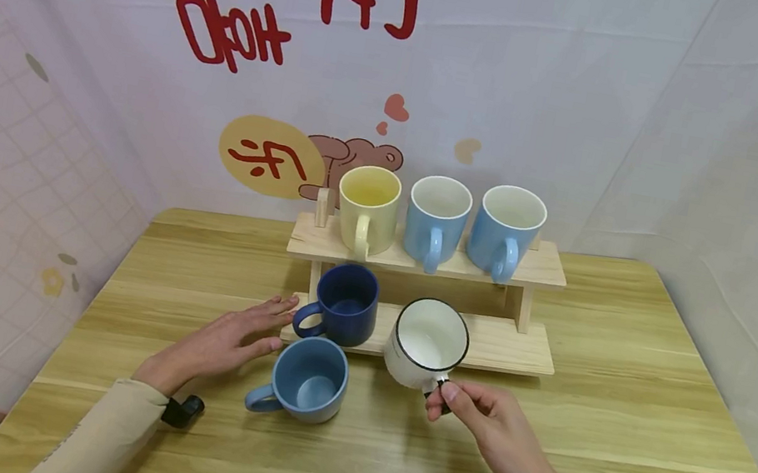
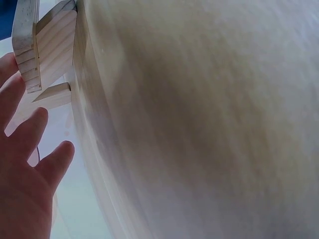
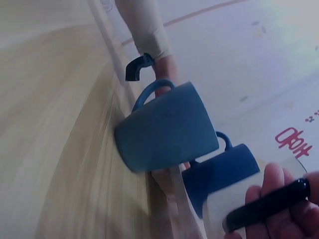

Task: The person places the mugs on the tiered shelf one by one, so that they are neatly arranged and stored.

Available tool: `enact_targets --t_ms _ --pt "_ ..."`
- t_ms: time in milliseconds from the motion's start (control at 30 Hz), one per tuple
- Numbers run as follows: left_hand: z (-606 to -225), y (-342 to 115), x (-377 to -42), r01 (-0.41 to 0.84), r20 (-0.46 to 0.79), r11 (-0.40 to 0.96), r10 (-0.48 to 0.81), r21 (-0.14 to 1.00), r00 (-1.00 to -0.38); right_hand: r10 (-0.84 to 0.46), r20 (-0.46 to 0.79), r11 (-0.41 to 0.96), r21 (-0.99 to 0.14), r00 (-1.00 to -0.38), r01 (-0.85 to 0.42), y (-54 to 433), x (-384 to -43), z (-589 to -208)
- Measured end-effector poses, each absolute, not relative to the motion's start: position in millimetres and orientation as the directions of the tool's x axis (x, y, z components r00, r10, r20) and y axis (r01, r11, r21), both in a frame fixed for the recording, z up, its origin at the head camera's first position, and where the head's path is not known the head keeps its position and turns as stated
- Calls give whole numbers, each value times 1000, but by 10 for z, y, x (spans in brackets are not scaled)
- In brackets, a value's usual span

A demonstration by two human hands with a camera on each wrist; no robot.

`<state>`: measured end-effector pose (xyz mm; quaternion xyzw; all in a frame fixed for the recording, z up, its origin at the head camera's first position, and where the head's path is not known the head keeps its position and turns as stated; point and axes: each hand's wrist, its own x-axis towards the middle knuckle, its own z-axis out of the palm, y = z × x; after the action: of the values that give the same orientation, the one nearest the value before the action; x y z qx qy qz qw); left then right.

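My right hand [image 1: 499,435] pinches the black-edged handle of a white enamel-style mug [image 1: 407,367]. This mug is tilted in front of the lower shelf; whether it touches the shelf cannot be told. My left hand [image 1: 224,346] has its fingers spread and straight, at the left end of the wooden two-tier rack [image 1: 504,347]. In the left wrist view, its fingertips [image 2: 15,82] are close to the rack's end. Just right of it, a dark blue mug [image 1: 357,319] stands on the lower shelf. A grey-blue mug [image 1: 307,401] is on the table before it, handle to the left.
The upper shelf holds a yellow mug [image 1: 379,224], a light blue mug [image 1: 418,231] and another blue mug [image 1: 492,240], handles facing forward. Behind the wooden table [image 1: 616,447] hangs a printed white cloth [image 1: 530,69], which also runs along both sides.
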<state>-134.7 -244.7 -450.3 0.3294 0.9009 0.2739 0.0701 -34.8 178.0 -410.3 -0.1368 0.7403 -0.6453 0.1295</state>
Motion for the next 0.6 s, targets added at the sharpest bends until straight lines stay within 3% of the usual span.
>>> enact_targets --t_ms 600 --pt "-4522 -2490 -1324 559 42 630 644 539 -764 -159 -25 63 -998 -987 15 1386 -407 -4226"
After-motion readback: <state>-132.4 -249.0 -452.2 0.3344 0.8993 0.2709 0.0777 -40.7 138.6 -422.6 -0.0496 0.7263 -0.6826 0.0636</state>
